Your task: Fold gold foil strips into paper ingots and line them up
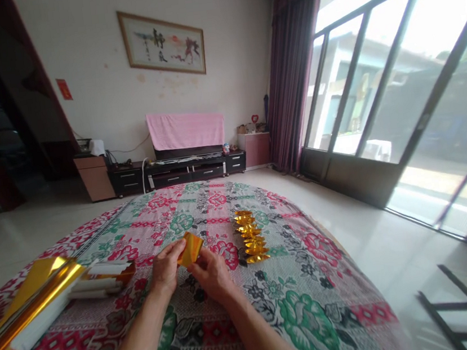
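Note:
A small piece of gold foil paper (pixel 190 248) is held between both hands above the flowered cloth. My left hand (pixel 167 267) pinches its left edge, fingers closed on it. At its lower right side, my right hand (pixel 212 273) grips the same piece between thumb and fingers. To the right of my hands, several folded gold pieces (pixel 251 236) lie in a column on the cloth. Over at the left are larger gold sheets (pixel 35 296), partly rolled, beside white rolled or stacked paper (pixel 97 283).
A round table covered with a patterned cloth (pixel 307 325) fills the foreground. Dark-framed furniture (pixel 466 305) stands on the floor at lower right. Beyond the table is a low black cabinet (pixel 190 173) with a pink cloth (pixel 186 128) above it.

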A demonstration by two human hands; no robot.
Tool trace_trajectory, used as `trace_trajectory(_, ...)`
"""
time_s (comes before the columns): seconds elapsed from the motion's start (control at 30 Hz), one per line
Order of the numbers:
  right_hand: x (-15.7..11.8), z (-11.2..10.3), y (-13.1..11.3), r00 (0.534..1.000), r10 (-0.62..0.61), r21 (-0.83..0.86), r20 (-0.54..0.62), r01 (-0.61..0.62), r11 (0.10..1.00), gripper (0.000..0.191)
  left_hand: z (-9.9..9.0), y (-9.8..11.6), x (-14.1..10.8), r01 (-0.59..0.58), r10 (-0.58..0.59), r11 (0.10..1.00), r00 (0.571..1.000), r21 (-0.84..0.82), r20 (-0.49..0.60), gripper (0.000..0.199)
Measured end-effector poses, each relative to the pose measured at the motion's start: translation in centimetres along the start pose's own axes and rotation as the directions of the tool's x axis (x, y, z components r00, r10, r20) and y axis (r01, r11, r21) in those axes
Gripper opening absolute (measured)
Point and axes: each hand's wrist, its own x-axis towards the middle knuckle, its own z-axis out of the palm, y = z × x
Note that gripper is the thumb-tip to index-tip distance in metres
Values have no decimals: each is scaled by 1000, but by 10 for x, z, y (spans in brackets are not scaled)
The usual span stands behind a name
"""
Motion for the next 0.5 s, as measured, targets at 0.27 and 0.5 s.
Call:
trace_trajectory(0.27, -1, -1, -2, 1000, -3, -27, 8, 3, 1000, 7, 3, 2, -2, 50, -52, 999, 995, -18, -82, 32)
trace_trajectory(0.5, -3, -1, -4, 1000, -6, -15, 1, 6, 1000, 5, 4, 4, -5, 74, -78, 996, 994, -44, -77, 29)
